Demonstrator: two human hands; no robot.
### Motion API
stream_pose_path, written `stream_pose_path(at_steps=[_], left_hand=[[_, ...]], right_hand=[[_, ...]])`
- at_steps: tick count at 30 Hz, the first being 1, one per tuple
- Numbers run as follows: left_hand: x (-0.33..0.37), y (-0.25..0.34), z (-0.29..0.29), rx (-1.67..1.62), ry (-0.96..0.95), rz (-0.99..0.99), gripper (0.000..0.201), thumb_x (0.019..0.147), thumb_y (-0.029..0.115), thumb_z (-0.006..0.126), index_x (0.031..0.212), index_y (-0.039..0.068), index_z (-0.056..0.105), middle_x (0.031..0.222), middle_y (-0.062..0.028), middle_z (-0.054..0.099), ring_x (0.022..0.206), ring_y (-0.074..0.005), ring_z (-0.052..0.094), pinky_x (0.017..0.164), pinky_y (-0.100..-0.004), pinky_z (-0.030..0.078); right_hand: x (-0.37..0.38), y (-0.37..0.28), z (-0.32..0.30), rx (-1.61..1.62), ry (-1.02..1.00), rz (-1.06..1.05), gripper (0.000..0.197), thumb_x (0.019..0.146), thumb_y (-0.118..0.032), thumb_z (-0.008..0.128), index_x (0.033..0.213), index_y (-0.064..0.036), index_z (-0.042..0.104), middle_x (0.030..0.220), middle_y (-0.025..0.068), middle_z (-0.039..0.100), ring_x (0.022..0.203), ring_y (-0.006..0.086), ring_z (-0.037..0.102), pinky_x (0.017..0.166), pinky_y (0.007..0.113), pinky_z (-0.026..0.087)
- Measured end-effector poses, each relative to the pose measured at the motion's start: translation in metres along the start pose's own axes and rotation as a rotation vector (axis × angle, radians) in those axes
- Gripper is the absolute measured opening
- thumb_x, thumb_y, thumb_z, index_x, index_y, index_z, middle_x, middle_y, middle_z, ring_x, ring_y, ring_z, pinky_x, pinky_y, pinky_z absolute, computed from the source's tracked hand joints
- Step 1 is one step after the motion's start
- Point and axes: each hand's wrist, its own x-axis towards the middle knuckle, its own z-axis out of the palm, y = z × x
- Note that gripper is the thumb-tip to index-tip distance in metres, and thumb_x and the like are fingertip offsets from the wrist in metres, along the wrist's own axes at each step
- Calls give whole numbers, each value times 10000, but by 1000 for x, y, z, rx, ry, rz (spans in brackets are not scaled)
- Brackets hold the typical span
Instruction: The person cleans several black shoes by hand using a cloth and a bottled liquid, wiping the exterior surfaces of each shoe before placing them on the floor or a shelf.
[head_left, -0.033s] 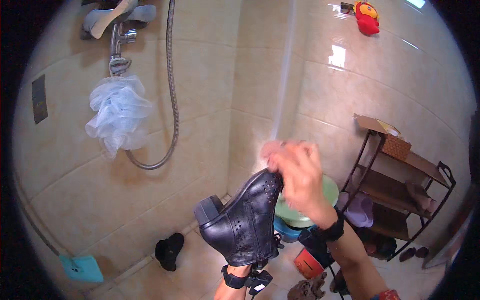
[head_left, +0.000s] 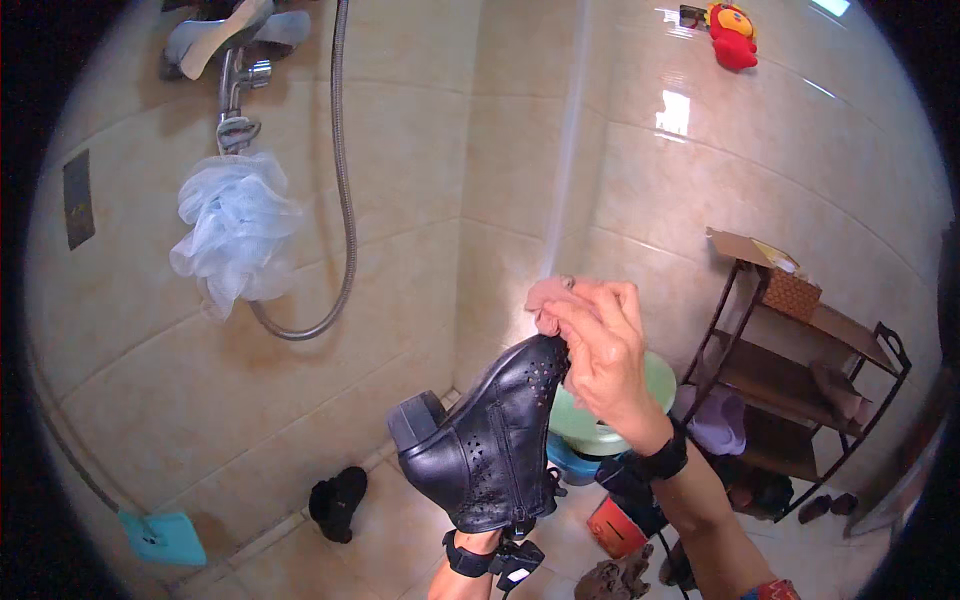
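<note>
A black leather ankle boot (head_left: 485, 440) with cut-out holes, a side zip and a block heel is held up in front of me, toe pointing up and to the right. It sits over my left hand (head_left: 480, 543), which goes in through the opening; only the wrist shows and the fingers are hidden inside. My right hand (head_left: 605, 345) is closed on a crumpled pink cloth (head_left: 550, 298) and presses it against the boot's toe. Black straps with small devices are around both wrists.
Below my right hand stand a green basin (head_left: 660, 385) and a blue one (head_left: 573, 462). A black shoe (head_left: 338, 502) lies on the floor to the left. At right is a brown shoe rack (head_left: 770, 370). A shower hose (head_left: 345, 180) and a mesh sponge (head_left: 235, 225) hang at left.
My right hand, blurred before, now shows sharply at nearly the same spot, with the pink cloth on the boot's toe. The boot has barely moved.
</note>
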Motion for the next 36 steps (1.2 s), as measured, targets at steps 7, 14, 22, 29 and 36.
stream_pose_path(at_steps=[7, 14, 22, 29, 36], left_hand=[[2, 0, 0, 14, -3, 10, 377, 922, 135, 519, 1282, 25, 530, 1263, -141, 568, 1154, -250, 550, 1021, -330, 417], [5, 7, 5, -11, -81, 9, 385, 918, 125, 514, 1289, 22, 528, 1279, -153, 567, 1167, -258, 551, 1029, -336, 417], [-13, 10, -17, 214, 30, 26, 321, 844, 104, 615, 1154, 20, 615, 1124, -119, 639, 1111, -238, 582, 998, -311, 419], [-12, -4, -14, 122, 90, -19, 336, 835, 105, 620, 1159, 17, 610, 1127, -126, 637, 1114, -247, 579, 999, -317, 419], [-8, -7, 1, 63, 119, -31, 351, 825, 105, 626, 1164, 15, 606, 1130, -132, 635, 1116, -256, 577, 1001, -323, 420]], right_hand=[[-44, -13, 16, -20, -26, -286, 290, 614, -104, 689, 902, -121, 717, 968, 47, 613, 934, 284, 530, 781, 423, 447], [-67, -5, 25, -95, 2, -437, 334, 680, -168, 675, 1010, -138, 714, 1084, 64, 610, 933, 257, 527, 744, 385, 442], [-55, 49, -23, 1438, 80, 819, 308, 921, -127, 573, 1203, -3, 578, 1206, 113, 582, 1119, 214, 550, 998, 332, 405], [-68, 54, -13, 1521, 33, 704, 496, 918, -160, 566, 1361, 23, 436, 1318, 101, 526, 1183, 189, 524, 1011, 300, 397], [-40, -16, 1, 493, -197, -173, 274, 853, -202, 619, 1105, -96, 636, 1168, 98, 596, 1112, 294, 545, 985, 479, 377]])
